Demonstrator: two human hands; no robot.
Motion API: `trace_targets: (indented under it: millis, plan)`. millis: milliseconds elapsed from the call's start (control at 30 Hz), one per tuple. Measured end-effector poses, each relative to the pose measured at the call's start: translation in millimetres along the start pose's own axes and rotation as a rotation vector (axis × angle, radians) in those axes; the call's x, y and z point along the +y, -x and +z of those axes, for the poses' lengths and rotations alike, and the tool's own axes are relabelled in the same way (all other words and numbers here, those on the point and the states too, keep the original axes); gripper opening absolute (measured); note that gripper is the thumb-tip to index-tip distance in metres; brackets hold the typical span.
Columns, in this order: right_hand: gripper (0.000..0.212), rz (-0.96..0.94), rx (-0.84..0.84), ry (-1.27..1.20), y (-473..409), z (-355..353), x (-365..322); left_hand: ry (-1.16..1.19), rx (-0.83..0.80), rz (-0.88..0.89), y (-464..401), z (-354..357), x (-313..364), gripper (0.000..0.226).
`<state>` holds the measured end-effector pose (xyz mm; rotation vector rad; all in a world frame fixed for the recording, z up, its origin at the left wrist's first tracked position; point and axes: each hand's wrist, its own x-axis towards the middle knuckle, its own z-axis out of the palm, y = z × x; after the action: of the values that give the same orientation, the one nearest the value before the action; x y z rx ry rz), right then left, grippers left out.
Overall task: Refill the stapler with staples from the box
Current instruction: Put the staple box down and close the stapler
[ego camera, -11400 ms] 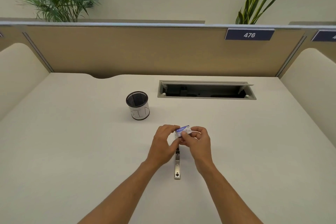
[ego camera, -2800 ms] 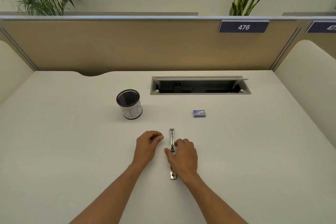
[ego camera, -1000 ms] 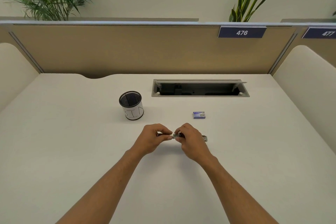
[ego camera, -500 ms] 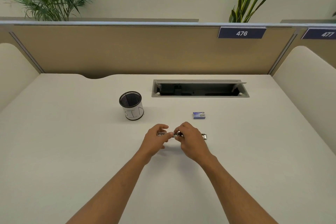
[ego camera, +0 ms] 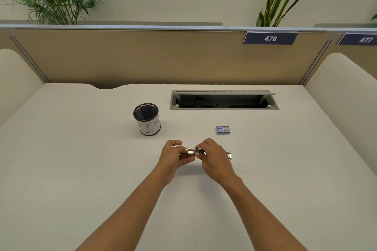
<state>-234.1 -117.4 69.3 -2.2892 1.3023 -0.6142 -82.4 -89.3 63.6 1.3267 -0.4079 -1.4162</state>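
Observation:
A slim metal stapler (ego camera: 192, 151) lies crosswise between my two hands, just above the white desk (ego camera: 81, 169). Its right end (ego camera: 230, 155) sticks out past my right hand. My left hand (ego camera: 173, 157) grips the stapler's left part, and my right hand (ego camera: 214, 159) pinches its middle from above. Whether the stapler is open I cannot tell, as fingers hide much of it. The small blue staple box (ego camera: 223, 130) rests closed on the desk, behind and right of my hands.
A black mesh cup (ego camera: 147, 118) with a white label reading BIN stands back left of my hands. An open cable tray slot (ego camera: 224, 100) is set into the desk's far side. A tan partition (ego camera: 163, 57) closes the back, with padded dividers at both sides.
The box went from my hands to the desk. The stapler, lying lengthwise 2.8 s ago, was turned crosswise and is held in both hands. Over the last second my left hand shifted its grip slightly.

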Motion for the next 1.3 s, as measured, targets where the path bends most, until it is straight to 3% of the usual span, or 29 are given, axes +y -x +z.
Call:
trace_targets:
  millis: [167,700,1000,1167,1300]
  plan:
    - [0.016,-0.004,0.009,-0.01,2,1,3,0.014,0.027,0.045,0,-4,-2,0.024]
    - [0.067,-0.16,-0.091,0.25,6,5,10,0.079,-0.058,0.079,7,0,0,0.024]
    - [0.032,-0.081,-0.123,0.064,4,-1,4,-0.052,-0.03,0.114,9,-4,-4,0.026]
    - [0.036,0.038,-0.336,0.198,-1,-21,5,-0.038,-0.006,0.132,8,-8,-2,0.031]
    - [0.035,0.095,-0.289,0.048,-4,-46,4,-0.075,0.041,0.169,8,-10,2,0.034]
